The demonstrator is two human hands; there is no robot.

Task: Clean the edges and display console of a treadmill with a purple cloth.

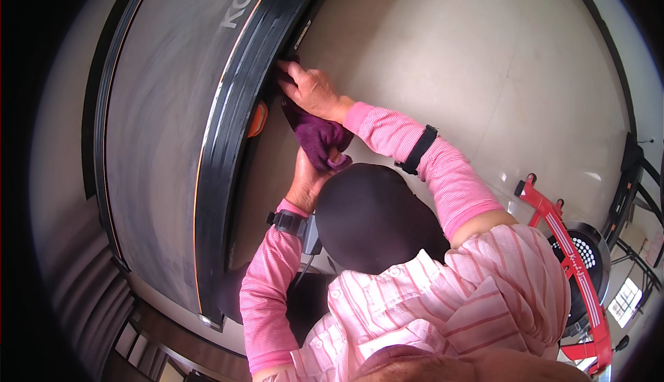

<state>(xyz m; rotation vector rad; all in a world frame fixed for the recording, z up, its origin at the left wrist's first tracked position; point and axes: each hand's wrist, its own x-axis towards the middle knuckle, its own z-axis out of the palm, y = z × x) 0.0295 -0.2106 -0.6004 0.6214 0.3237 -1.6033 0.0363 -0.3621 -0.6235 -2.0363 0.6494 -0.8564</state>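
A purple cloth [322, 135] hangs between my two hands beside a treadmill. My right hand [314, 90] pinches one end of it against the side of the treadmill's black side rail [231, 107], fingertips partly hidden beneath the edge. Lower down, my left hand [307, 180] grips the bunched other end near my bent knee, with most of its fingers covered by cloth. An orange part [257, 119] juts from the rail's side between the hands. The grey running belt [155, 138] bears large lettering and pale smears.
My black-clad knee [378, 216] rises close to the left hand. A red-framed exercise machine [570, 257] stands on the pale floor [441, 45] to the right. Grey curtains [83, 278] hang beyond the treadmill at lower left.
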